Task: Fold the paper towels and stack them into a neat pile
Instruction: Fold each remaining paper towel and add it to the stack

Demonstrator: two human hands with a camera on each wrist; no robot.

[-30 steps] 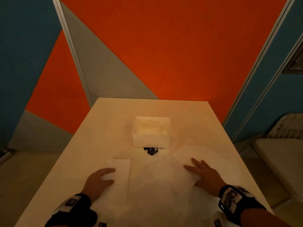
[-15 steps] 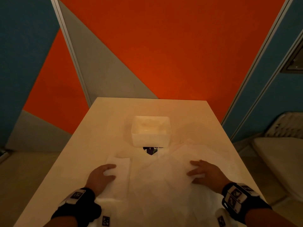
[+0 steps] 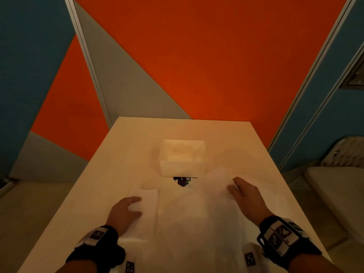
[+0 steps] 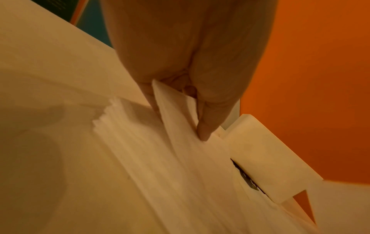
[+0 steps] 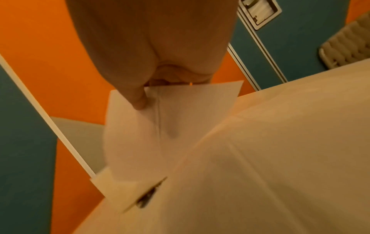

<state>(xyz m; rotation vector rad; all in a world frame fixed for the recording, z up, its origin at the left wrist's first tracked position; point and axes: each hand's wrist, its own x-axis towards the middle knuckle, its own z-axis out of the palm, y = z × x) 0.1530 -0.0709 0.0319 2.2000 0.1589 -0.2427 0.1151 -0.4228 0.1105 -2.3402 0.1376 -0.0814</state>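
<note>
A narrow pile of folded white paper towels (image 3: 147, 196) lies on the table at near left. My left hand (image 3: 136, 206) rests on it. In the left wrist view my left hand (image 4: 178, 117) pinches the raised edge of the pile's (image 4: 150, 150) top sheet between thumb and fingers. A large unfolded paper towel (image 3: 197, 213) is spread in front of me. My right hand (image 3: 234, 184) grips its far right edge. In the right wrist view my thumb (image 5: 140, 101) lies on the lifted sheet (image 5: 170, 118), with the other fingers hidden behind it.
A white open box (image 3: 183, 158) stands at mid table, just beyond the towels, with a small dark printed item (image 3: 182, 181) at its near foot. The cream table (image 3: 137, 144) ends at an orange wall. A pale seat (image 3: 334, 194) stands at the right.
My right hand went from lying flat with spread fingers to curling on the sheet's far edge and lifting it. My left hand stayed on the folded pile.
</note>
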